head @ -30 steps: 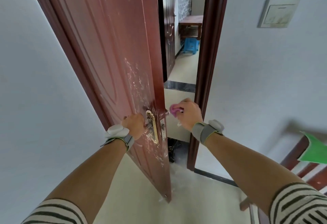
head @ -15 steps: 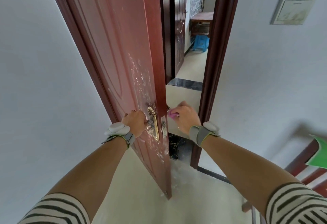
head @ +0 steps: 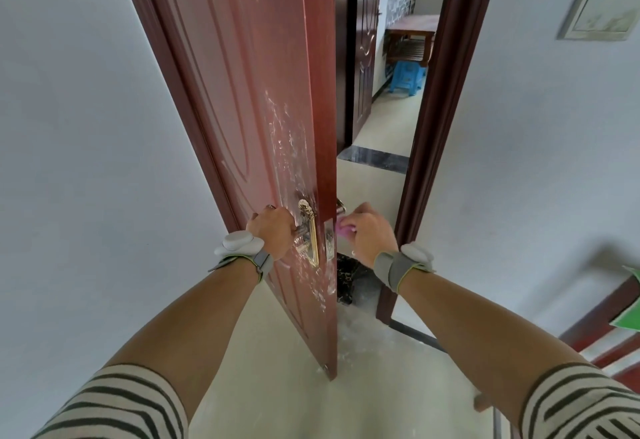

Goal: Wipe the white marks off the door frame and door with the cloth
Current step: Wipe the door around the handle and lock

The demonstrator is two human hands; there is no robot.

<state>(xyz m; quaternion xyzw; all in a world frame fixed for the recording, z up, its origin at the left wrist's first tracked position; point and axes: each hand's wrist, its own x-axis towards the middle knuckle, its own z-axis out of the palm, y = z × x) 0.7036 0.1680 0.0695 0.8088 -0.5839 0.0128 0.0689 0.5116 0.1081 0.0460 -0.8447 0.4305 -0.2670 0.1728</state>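
Note:
A reddish-brown door (head: 242,75) stands partly open, its edge toward me. White smears (head: 289,147) run down its face above and below the gold lock plate (head: 310,237). My left hand (head: 273,230) is closed around the near-side door handle. My right hand (head: 370,234) grips a bunched pink cloth (head: 344,229) right beside the door's edge, next to the latch plate (head: 329,239) and just below the far-side handle (head: 341,208). The dark brown door frame (head: 436,120) rises to the right of that hand.
White walls flank the doorway. A wall panel (head: 602,5) hangs at upper right. Through the gap are a second dark door (head: 363,50), a wooden bench (head: 410,36) and a blue stool (head: 407,78). Red furniture with a green sheet (head: 628,314) sits at lower right.
The door has swung so its edge faces me more squarely. My right hand with the cloth moved left to the door's edge. My left hand stays on the handle.

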